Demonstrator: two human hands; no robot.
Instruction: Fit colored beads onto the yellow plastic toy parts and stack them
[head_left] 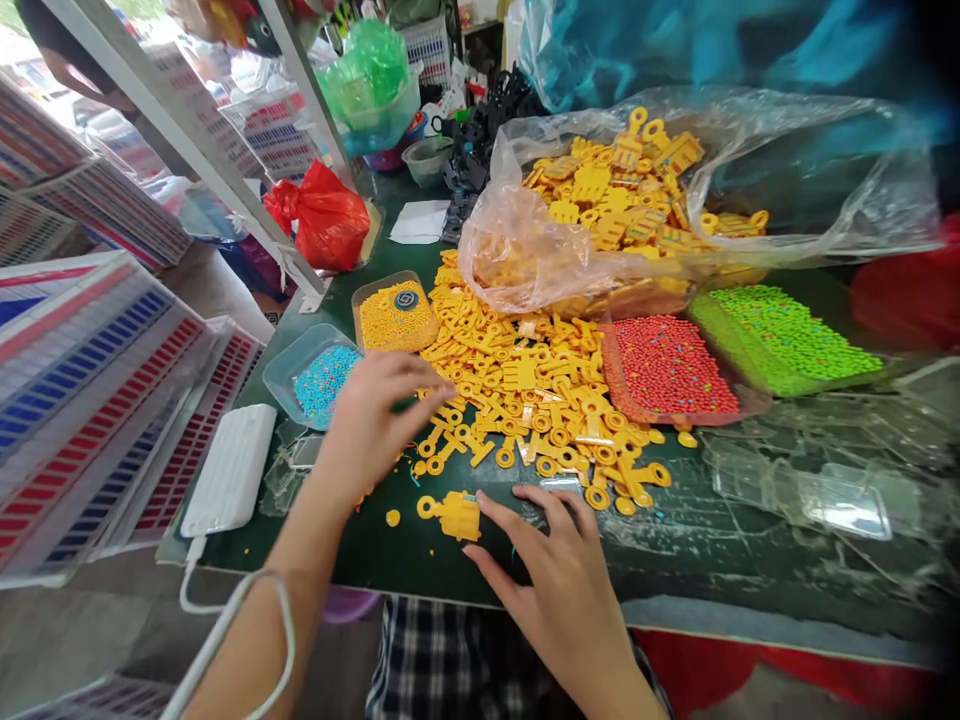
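On the green tabletop near its front edge lies a yellow plastic piece [459,515] with a ring at its left end. My right hand [551,560] has thumb and index finger at the piece's right end, the other fingers spread. Above the table, between the tray of blue beads [322,385] and the heap of yellow pieces [525,370], is my left hand [379,410], slightly blurred, its fingers apart and nothing visible in them. The tray of yellow beads [394,315], with a dark round disc on it, stands just beyond that hand.
Trays of red beads [667,365] and green beads [795,335] stand at the right. Behind the heap is a clear bag [517,240] of yellow pieces. A white power bank [229,470] with a cable lies at the left edge. Clear plastic pieces [817,490] lie at the right.
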